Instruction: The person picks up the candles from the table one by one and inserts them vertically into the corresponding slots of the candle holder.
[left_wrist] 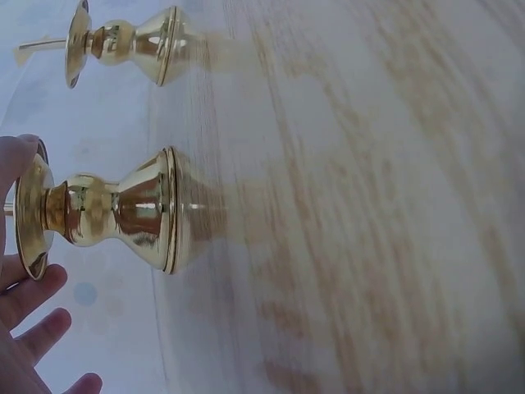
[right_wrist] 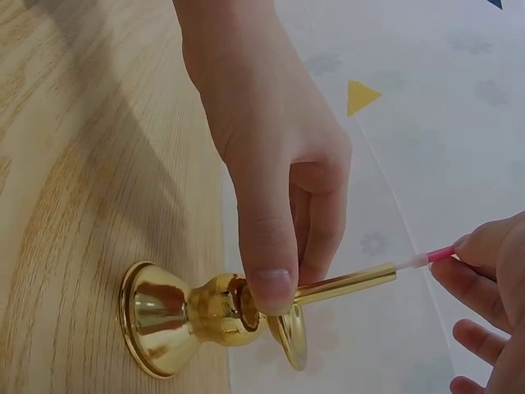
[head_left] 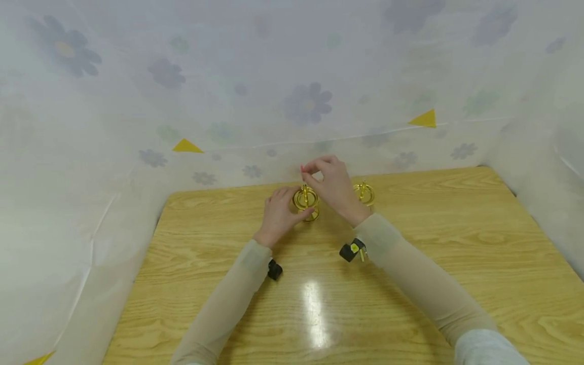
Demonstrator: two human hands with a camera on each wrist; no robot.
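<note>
Two brass candlesticks stand at the far middle of the wooden table point(head_left: 410, 284). My left hand point(head_left: 280, 210) grips the nearer candlestick point(head_left: 305, 201) at its collar; in the right wrist view the thumb point(right_wrist: 267, 271) lies over the drip pan above the bell base point(right_wrist: 156, 316). Just above it, my right hand point(head_left: 330, 185) pinches a thin pink-and-white stick point(right_wrist: 433, 255) at the tip of the candlestick's brass tube point(right_wrist: 344, 283). The second candlestick point(head_left: 365, 193) stands untouched to the right, behind my right wrist. In the left wrist view both candlesticks point(left_wrist: 139, 213) point(left_wrist: 139, 41) show side-on.
A white sheet with faded flowers point(head_left: 307, 104) and yellow triangles point(head_left: 424, 119) hangs behind and around the table. The table's far edge runs just behind the candlesticks. Black wrist cameras point(head_left: 352, 251) sit on both sleeves.
</note>
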